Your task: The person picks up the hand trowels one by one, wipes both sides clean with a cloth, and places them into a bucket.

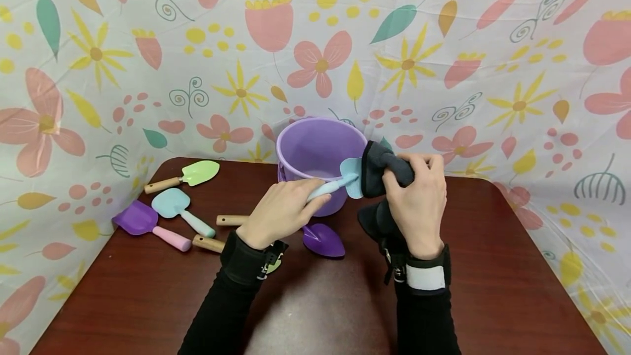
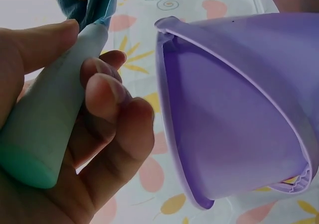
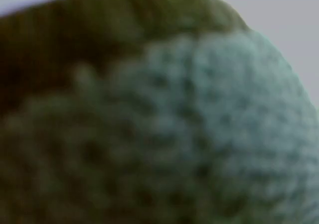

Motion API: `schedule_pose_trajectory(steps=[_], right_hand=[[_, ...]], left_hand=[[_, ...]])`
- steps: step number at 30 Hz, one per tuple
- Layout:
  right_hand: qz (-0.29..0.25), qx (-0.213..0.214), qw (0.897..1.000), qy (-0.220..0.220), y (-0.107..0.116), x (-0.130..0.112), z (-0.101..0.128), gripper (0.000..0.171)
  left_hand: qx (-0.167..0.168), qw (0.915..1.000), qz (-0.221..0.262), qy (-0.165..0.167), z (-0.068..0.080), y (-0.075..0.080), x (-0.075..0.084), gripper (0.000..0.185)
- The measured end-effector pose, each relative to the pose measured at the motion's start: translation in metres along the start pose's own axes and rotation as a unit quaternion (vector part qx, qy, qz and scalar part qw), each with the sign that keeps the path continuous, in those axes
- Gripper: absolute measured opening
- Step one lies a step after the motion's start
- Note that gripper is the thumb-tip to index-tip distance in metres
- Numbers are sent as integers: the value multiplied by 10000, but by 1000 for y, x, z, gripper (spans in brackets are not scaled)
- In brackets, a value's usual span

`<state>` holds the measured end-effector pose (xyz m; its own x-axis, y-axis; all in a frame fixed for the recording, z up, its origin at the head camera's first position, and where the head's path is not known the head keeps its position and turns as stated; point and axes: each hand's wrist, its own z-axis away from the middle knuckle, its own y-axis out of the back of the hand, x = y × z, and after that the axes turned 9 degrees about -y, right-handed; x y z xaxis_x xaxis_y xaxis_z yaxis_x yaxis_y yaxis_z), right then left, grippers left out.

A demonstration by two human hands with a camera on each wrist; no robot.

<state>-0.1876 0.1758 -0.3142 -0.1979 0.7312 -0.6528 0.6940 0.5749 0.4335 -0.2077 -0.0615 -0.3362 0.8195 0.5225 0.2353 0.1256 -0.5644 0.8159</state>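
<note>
Under the dark cloth (image 1: 382,171), most of the blue shovel's (image 1: 351,177) blade is hidden.

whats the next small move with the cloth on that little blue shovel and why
Probably slide the dark cloth further along the blue shovel blade. The right hand presses the cloth onto only the blade's far edge, leaving most of it bare, while the left hand grips the handle and holds it in front of the purple bucket.

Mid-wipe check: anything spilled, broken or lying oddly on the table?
Nothing stands out. The purple plastic bucket stands upright, no spill or damage shows, and the spare toy shovels lie flat at the left. The right wrist view is smothered by the dark cloth.
</note>
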Motion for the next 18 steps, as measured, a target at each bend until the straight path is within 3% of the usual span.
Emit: schedule_pose_trajectory(steps=[5, 11, 18], right_hand=[[-128, 466, 9988, -87, 7, 9, -6, 23], [-322, 735, 9963, -317, 16, 16, -11, 23], [-209, 507, 9972, -506, 16, 22, -15, 27]], left_hand=[[35, 9999, 107, 65, 1, 2, -3, 25], [120, 9994, 329, -2, 2, 5, -4, 26], [233, 9974, 682, 31, -1, 10, -1, 28]])
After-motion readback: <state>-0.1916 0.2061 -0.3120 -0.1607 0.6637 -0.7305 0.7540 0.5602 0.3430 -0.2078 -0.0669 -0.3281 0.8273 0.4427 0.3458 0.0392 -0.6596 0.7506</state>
